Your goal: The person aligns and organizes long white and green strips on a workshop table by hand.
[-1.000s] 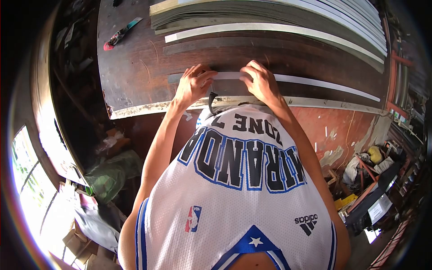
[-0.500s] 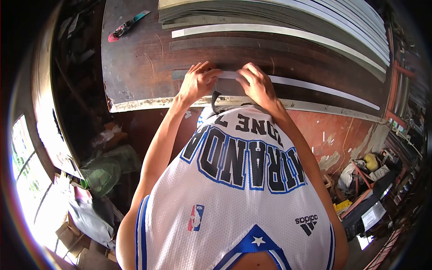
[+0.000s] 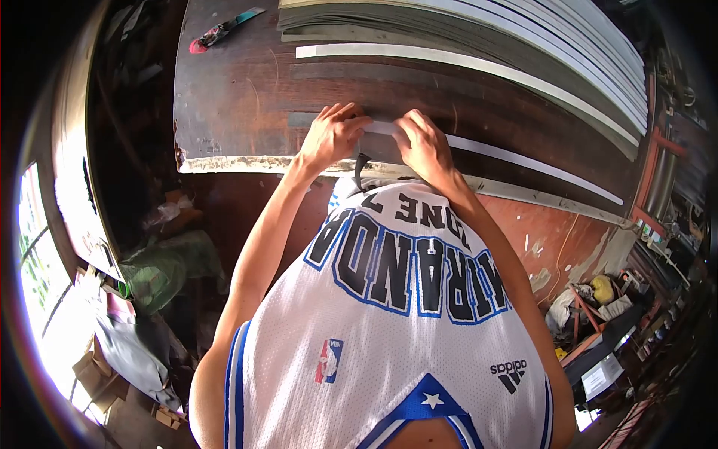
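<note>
A long, narrow white strip (image 3: 383, 128) lies along the dark wooden tabletop (image 3: 232, 97) and runs off to the right. My left hand (image 3: 334, 136) has its fingers bent and pressed together at the strip's left part. A short way to the right, my right hand (image 3: 425, 144) grips the same strip with curled fingers. Between the two hands a short length of white shows. Beyond the left fingers a dark grey strip end (image 3: 302, 120) sticks out. The fingertips' undersides are hidden.
Farther back lies a second white strip (image 3: 419, 52), beside a thick stack of long strips (image 3: 479, 30). A teal and pink tool (image 3: 224, 30) rests at the back left. The table's pale, worn front edge (image 3: 239, 164) runs close to my shirt.
The view has turned and shifted slightly, so the table sits at a steeper slant. Both hands keep almost the same place on the strip.
</note>
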Demonstrator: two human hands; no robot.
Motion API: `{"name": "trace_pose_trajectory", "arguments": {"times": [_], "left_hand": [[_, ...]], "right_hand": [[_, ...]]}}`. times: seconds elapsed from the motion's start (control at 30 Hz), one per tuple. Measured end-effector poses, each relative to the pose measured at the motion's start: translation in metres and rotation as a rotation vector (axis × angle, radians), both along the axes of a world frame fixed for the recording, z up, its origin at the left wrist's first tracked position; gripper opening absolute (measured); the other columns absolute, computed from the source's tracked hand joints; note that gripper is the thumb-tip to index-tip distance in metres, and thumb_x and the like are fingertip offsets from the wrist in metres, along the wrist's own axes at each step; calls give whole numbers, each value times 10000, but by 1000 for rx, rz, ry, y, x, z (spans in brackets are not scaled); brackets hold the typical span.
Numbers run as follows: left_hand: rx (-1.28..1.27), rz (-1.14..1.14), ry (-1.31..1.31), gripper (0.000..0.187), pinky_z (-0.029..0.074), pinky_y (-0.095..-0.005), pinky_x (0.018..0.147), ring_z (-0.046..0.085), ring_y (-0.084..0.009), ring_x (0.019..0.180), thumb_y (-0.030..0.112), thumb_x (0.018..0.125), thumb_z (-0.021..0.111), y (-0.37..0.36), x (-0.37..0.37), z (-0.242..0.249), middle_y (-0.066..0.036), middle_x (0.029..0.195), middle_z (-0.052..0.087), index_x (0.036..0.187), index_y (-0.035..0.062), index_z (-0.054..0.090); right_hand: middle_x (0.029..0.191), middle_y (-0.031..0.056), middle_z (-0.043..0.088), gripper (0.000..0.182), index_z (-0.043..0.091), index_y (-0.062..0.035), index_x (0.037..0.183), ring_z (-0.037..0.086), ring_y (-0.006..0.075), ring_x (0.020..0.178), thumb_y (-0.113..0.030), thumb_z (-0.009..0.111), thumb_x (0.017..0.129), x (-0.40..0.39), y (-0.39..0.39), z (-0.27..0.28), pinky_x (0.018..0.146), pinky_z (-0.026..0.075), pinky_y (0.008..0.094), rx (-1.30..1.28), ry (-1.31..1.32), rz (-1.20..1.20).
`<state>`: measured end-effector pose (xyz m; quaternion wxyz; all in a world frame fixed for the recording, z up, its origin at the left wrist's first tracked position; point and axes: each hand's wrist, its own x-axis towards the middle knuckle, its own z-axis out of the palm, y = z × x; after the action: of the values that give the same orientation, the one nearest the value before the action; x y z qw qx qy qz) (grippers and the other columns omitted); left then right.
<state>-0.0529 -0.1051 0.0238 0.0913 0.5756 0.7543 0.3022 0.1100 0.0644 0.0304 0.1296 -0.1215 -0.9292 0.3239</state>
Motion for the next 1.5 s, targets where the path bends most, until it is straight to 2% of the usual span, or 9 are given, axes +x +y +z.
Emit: {"name": "trace_pose_trajectory", "arguments": {"times": [0.1, 0.23, 0.33, 0.4, 0.43, 0.7, 1.2, 1.43, 1.5], "left_hand": [[9, 0, 21, 296, 522, -381, 818, 642, -241, 877, 35, 765, 744, -3, -2, -2, -36, 998, 676, 1051, 107, 746], [-16, 34, 2, 289, 503, -394, 853, 634, -236, 901, 42, 763, 749, -4, 1, 5, -27, 1001, 672, 1042, 117, 754], [-72, 50, 137, 326, 473, -399, 882, 624, -237, 946, 61, 761, 759, -9, 1, 12, -30, 1020, 666, 1073, 150, 768], [-80, 77, 12, 374, 435, -410, 916, 614, -242, 1002, 77, 757, 772, -15, -2, 8, -36, 1037, 660, 1115, 187, 776], [-58, 81, -29, 393, 436, -404, 890, 616, -212, 975, 96, 776, 813, -18, -6, 5, -17, 1108, 662, 1146, 218, 770], [-21, 77, -18, 314, 448, -412, 938, 634, -228, 1027, 95, 791, 813, -34, -29, -4, -13, 1042, 696, 1095, 167, 778], [-64, 71, -65, 269, 449, -416, 909, 638, -237, 1016, 72, 783, 809, -31, -32, -4, -4, 1039, 700, 1029, 178, 784], [-22, 6, 47, 324, 453, -404, 935, 651, -244, 1017, 89, 798, 813, -30, -32, -2, -31, 1072, 709, 1110, 152, 755], [20, 6, 66, 329, 440, -417, 934, 643, -239, 1009, 78, 800, 793, -30, -31, 0, -18, 1033, 694, 1118, 141, 737]], "right_hand": [[981, 107, 605, 181, 646, -36, 1000, 661, 293, 891, -77, 731, 845, -8, -4, 2, 766, 563, 384, 11, 39, 77], [976, 112, 630, 176, 677, -27, 992, 670, 312, 907, -78, 750, 841, -17, -12, 1, 772, 567, 392, 20, -13, 123], [960, 104, 632, 140, 682, -28, 968, 670, 311, 899, -67, 741, 847, -21, -10, -4, 769, 566, 395, 17, 45, 143], [947, 97, 632, 112, 686, -30, 951, 670, 310, 889, -51, 731, 851, -21, -10, -5, 766, 565, 397, 14, 56, 146], [947, 97, 632, 116, 686, -30, 953, 670, 311, 887, -49, 732, 849, -21, -11, -4, 766, 564, 398, 10, 56, 139], [947, 106, 631, 149, 681, -25, 969, 670, 320, 883, -38, 743, 834, -23, -9, -8, 758, 558, 405, -18, 79, 137], [979, 109, 635, 178, 682, -29, 999, 666, 329, 926, -51, 748, 836, -21, -6, -10, 787, 555, 415, -52, 33, 121], [977, 114, 634, 184, 682, -25, 1003, 665, 329, 922, -46, 749, 833, -20, -6, -9, 786, 554, 411, -53, 50, 117], [976, 115, 634, 190, 683, -24, 1006, 665, 329, 919, -44, 751, 830, -20, -6, -8, 786, 553, 411, -54, 50, 117]]}}
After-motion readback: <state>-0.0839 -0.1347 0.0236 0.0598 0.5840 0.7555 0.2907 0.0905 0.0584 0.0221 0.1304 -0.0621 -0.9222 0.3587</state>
